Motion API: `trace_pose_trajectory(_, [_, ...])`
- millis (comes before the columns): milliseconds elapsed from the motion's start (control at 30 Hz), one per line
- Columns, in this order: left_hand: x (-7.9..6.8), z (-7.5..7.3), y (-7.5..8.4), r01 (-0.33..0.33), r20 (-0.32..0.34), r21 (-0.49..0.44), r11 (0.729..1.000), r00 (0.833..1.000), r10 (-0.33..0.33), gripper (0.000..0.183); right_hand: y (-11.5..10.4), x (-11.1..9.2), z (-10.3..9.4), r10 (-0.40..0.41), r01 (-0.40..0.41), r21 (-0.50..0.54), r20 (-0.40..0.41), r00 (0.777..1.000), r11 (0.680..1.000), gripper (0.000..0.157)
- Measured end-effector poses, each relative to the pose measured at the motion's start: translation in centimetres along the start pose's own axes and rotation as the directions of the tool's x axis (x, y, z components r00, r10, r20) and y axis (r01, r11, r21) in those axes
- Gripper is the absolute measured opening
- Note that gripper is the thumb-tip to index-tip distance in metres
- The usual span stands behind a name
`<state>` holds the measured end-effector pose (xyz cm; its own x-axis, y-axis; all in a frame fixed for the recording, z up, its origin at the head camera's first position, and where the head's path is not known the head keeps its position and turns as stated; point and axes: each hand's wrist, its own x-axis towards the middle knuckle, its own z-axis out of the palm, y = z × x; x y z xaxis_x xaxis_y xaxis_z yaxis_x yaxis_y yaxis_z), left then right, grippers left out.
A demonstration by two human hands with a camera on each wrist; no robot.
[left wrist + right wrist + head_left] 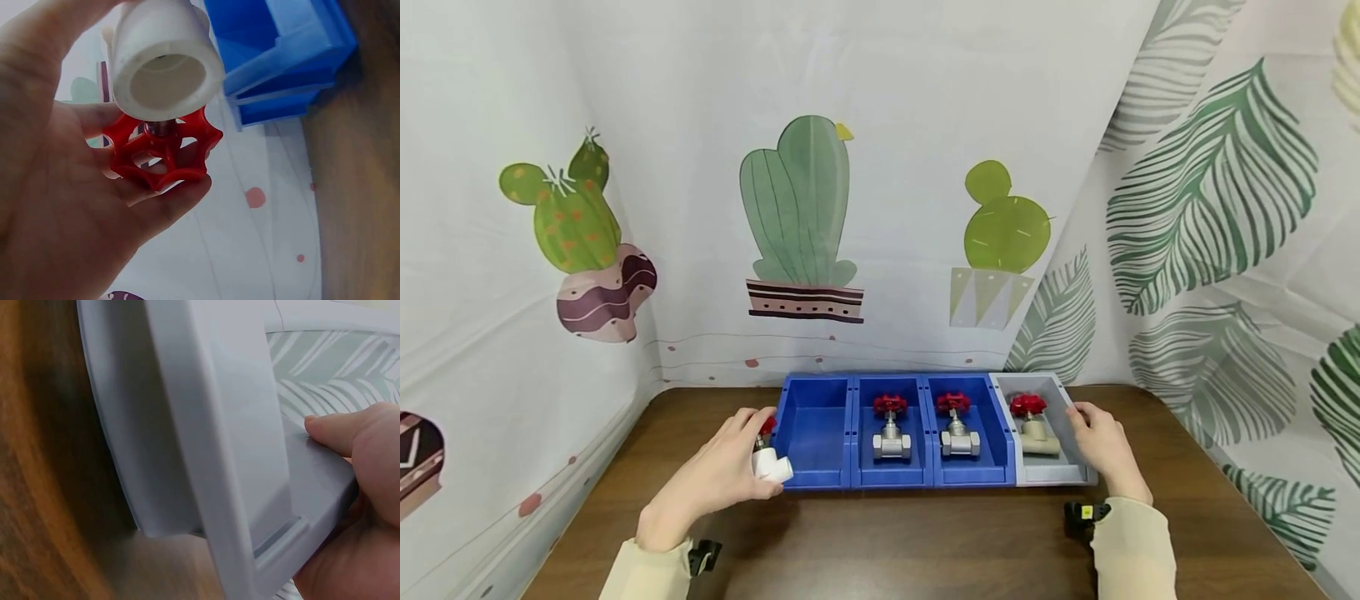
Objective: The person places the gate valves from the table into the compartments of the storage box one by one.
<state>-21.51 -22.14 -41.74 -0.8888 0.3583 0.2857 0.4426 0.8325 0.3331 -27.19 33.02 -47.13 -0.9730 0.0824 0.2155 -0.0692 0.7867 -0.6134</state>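
Observation:
My left hand (715, 471) holds a white valve (772, 467) with a red handwheel at the front left corner of the leftmost blue bin (816, 437). In the left wrist view, the open pipe end of the white body (165, 37) faces the camera, and fingers lie behind and under the red handwheel (165, 147). My right hand (1107, 446) grips the right side wall of the grey bin (1054, 477), its thumb (334, 430) over the top of the wall. Inside that bin lies a beige valve (1037, 440) with a red handwheel.
Three blue bins and the grey one stand side by side at the back of the brown table (880, 542). The middle blue bins each hold a metal valve (891, 442) with a red handwheel. A printed white curtain (910, 167) hangs close behind.

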Motion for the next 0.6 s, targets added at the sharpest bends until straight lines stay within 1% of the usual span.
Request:
trace_pose_trajectory(100, [0.8, -0.1, 0.3, -0.022, -0.007, -0.012, 1.000, 1.000, 0.022, 0.103, 0.1, 0.0, 0.0, -0.002, 0.002, -0.003, -0.006, 1.000, 1.000, 0.046])
trace_pose_trajectory(200, [1.7, 0.1, 0.5, -0.042, 0.005, -0.037, 0.998, 0.999, 0.042, 0.103, 0.2, 0.0, 0.0, -0.003, 0.003, -0.006, -0.011, 1.000, 1.000, 0.046])
trace_pose_trajectory(333, [3.2, 1.0, 0.5, -0.049, 0.026, -0.068, 0.996, 0.998, 0.051, 0.103, 0.4, 0.1, 0.0, 0.004, -0.004, 0.000, -0.009, 1.000, 1.000, 0.046])
trace_pose_trajectory(467, [4.7, 2.0, 0.1, -0.052, 0.037, -0.066, 0.997, 0.998, 0.054, 0.102, 0.5, 0.2, 0.2, 0.007, -0.007, 0.003, -0.008, 1.000, 1.000, 0.048])
trace_pose_trajectory(600, [5.7, 2.9, -0.3, -0.034, 0.082, -0.059, 0.998, 0.996, 0.038, 0.102, 0.4, 0.0, 0.2, 0.004, -0.004, 0.004, -0.016, 1.000, 1.000, 0.047])
